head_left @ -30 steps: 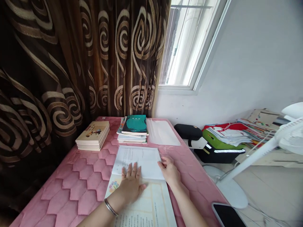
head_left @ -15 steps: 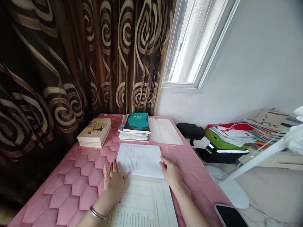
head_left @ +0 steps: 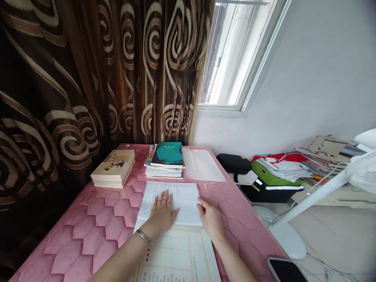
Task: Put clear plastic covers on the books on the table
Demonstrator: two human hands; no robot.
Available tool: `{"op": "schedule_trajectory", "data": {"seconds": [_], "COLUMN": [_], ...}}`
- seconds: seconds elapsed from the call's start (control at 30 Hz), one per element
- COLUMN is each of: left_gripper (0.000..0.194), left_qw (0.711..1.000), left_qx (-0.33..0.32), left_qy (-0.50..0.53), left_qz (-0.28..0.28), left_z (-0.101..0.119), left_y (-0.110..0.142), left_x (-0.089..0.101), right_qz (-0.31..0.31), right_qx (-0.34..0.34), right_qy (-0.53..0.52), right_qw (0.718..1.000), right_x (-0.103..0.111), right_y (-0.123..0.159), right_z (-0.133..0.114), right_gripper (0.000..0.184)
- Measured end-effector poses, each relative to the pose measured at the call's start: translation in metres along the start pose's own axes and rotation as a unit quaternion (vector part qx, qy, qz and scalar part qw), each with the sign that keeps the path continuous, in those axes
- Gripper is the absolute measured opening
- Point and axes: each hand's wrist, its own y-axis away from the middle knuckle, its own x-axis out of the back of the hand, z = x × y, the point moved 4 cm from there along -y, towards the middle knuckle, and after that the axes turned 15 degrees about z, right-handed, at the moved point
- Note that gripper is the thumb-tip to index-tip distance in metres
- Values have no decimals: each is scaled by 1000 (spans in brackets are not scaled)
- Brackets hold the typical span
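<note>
Paper (head_left: 173, 199) with tiny print under both hands (head_left: 162, 211)

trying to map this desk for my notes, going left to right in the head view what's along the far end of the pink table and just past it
tan-covered book stack → teal-topped book stack → clear plastic sleeve → black pouch → pile of papers

A white paper sheet (head_left: 183, 199) lies flat, its lower edge overlapping a cream printed page (head_left: 182, 254).
</note>
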Motion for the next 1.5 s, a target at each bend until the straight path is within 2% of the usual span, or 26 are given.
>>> {"op": "schedule_trajectory", "data": {"seconds": [0.1,0.17,0.27,0.33,0.47,0.67,0.8,0.93,1.1,1.23,1.37,1.43,1.5], "left_gripper": [69,68,63,60,59,54,56,62,64,63,63,62,62], "left_qw": [1000,999,994,989,988,991,996,998,996,993,993,994,995], "left_qx": [1,-5,-26,-37,-26,-8,-23,-30,-35,-31,-34,-34,-37], "left_qy": [3,-4,-31,-48,-44,-21,0,15,1,-17,-22,-21,-17], "left_qz": [21,48,101,131,146,134,84,49,84,112,114,104,86], "left_z": [-4,-4,-3,-2,-2,3,3,-10,-30,-33,-31,-32,-33], "left_y": [-1,2,7,9,9,6,-12,-38,-49,-46,-46,-47,-48], "left_x": [-9,-12,-11,-10,-8,1,2,-2,-10,-15,-17,-17,-18], "right_qz": [43,64,27,-7,-55,-76,-71,-71,-72,-89,-140,-170,-172], "right_qx": [49,122,267,315,280,261,256,252,249,241,206,194,207], "right_qy": [48,51,13,6,30,26,20,13,3,7,9,-12,-54], "right_qw": [997,989,963,949,958,962,964,965,966,966,968,966,962], "right_x": [8,11,5,-3,-18,-25,-26,-27,-25,-23,-23,-27,-35], "right_y": [1,6,20,28,31,30,31,31,29,30,21,11,-1], "right_z": [-11,-29,-62,-74,-68,-58,-58,-57,-58,-58,-72,-90,-113], "right_gripper": [39,41,44,47,56,49,46,44,42,42,53,64,67]}}
